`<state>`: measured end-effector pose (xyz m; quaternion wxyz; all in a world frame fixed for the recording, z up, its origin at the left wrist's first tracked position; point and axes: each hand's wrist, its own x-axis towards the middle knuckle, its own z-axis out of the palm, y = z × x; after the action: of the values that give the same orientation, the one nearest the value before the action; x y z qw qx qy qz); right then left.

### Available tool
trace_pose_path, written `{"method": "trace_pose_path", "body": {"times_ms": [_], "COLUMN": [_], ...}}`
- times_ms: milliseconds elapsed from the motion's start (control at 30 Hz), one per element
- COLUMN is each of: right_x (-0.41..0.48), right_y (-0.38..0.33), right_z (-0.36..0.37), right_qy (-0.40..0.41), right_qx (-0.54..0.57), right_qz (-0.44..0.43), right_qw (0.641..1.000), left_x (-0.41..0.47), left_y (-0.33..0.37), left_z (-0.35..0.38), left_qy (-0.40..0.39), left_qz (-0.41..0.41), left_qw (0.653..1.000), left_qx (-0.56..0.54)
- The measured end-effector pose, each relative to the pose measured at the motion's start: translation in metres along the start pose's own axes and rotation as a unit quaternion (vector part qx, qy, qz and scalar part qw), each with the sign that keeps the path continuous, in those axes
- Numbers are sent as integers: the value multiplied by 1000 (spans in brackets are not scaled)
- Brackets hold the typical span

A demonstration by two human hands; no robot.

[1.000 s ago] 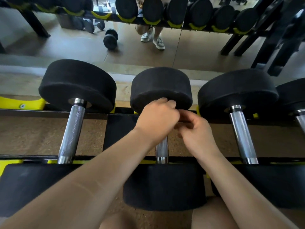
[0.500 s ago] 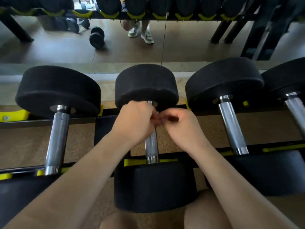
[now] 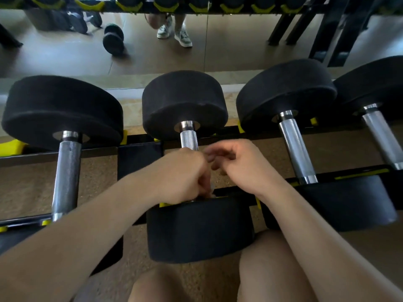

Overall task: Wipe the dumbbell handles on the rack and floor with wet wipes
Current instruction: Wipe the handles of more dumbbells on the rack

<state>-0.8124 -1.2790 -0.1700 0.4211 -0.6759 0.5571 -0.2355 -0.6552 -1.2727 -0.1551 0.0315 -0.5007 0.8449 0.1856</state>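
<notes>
The left hand (image 3: 183, 173) is curled tight around the near end of the middle dumbbell's handle (image 3: 189, 139) on the rack (image 3: 139, 158), and a tiny bit of white pokes out under it, likely the wet wipe (image 3: 212, 191). The right hand (image 3: 242, 164) sits just beside it with bent, loose fingers, and I cannot tell if it pinches anything. If the wipe bunches up inside the fist, part of the bumpy metal could stay dirty, and knuckles could bump the black weight (image 3: 199, 227) right below.
</notes>
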Motion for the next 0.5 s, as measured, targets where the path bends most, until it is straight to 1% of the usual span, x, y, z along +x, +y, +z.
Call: {"method": "trace_pose_path", "body": {"times_ms": [33,67,100,133,200,233,267,300,333,367,400,433,467,500], "right_x": [-3,-5,-6,-7,-6,-6,-6,-6,-6,-7,-7,-7,-7,-6], "right_y": [0,0,-1,-1,-3,-4,-4,-4,-4,-5,-5,-5,-4,-4], "right_z": [0,-1,-2,-2,-1,0,2,3,3,2,2,2,2,2], "right_qy": [-41,-67,-76,-71,-35,-16,-3,-4,-27,-68,-109,-135,-141,-134], "right_qx": [1,-6,-13,-15,-9,-2,0,-5,-19,-36,-45,-45,-40,-29], "right_qz": [2,-3,-11,-20,-35,-38,-37,-33,-24,-8,8,19,20,15], "right_qw": [999,998,997,997,999,999,999,999,999,997,993,990,989,990], "left_x": [-3,-5,-4,-2,4,5,3,0,-5,-10,-14,-17,-19,-20], "left_y": [-1,-2,-5,-9,-18,-19,-20,-20,-21,-22,-23,-24,-26,-27], "left_z": [0,1,3,5,7,8,9,11,12,12,12,10,9,8], "left_qy": [3,27,65,110,207,248,266,254,204,133,69,22,-4,-11], "left_qz": [9,17,22,24,25,16,-2,-18,-28,-33,-37,-46,-55,-60], "left_qw": [1000,999,997,993,978,969,963,965,973,980,981,977,974,973], "left_qx": [0,11,26,33,28,4,-32,-71,-108,-143,-180,-209,-221,-221]}}
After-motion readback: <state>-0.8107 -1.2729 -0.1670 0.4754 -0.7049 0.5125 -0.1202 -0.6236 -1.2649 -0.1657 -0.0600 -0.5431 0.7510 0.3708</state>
